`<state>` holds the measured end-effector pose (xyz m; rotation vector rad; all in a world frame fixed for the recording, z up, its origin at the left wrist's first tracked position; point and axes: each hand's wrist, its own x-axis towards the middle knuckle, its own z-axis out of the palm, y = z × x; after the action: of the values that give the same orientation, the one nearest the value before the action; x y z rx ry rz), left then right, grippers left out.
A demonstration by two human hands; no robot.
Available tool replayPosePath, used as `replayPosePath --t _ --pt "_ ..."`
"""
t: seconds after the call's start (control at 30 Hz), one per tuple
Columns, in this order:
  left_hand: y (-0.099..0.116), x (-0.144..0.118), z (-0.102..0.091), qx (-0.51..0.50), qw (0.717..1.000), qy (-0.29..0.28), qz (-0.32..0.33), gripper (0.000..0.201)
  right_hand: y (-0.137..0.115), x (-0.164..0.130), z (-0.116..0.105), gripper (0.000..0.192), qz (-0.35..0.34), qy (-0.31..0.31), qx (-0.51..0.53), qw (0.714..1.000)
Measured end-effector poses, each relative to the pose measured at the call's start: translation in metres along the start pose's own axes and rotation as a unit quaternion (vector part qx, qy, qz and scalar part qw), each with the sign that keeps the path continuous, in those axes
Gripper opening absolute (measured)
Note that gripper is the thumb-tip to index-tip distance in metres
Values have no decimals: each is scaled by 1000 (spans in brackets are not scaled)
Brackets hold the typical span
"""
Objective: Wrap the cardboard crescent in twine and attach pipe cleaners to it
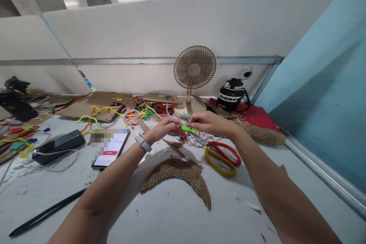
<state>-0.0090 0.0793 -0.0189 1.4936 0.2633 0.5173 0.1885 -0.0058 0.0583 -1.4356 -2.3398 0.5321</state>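
Observation:
Both hands meet above the middle of the table around a bright green pipe cleaner (186,128), part of it bunched or coiled. My left hand (167,129) is closed on its left end, a grey watch band on that wrist. At the right end, my right hand (210,124) pinches it between thumb and fingers. Just below the right hand lie scissors (221,159) with one red and one yellow handle, their blades partly hidden. Nearer to me, a crescent of brown twisted cord (177,171) lies flat on the table.
A small fan (195,68) stands at the back, beside a black jug (230,97). Colourful pipe cleaners (148,110) and cardboard (88,106) pile up behind my hands. To the left lie a phone (111,150), a black box-shaped device (60,146) with a cable, and black tweezers (47,211).

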Motion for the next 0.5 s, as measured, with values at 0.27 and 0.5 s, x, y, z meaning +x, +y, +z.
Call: replayPosePath --t 0.27,0.5 --pt "-1 0 0 7 1000 -19 3 17 -1 2 1 27 -6 -5 -17 1000" --pt "0 0 2 23 999 19 -16 17 1 2 3 27 -14 -7 -18 1000"
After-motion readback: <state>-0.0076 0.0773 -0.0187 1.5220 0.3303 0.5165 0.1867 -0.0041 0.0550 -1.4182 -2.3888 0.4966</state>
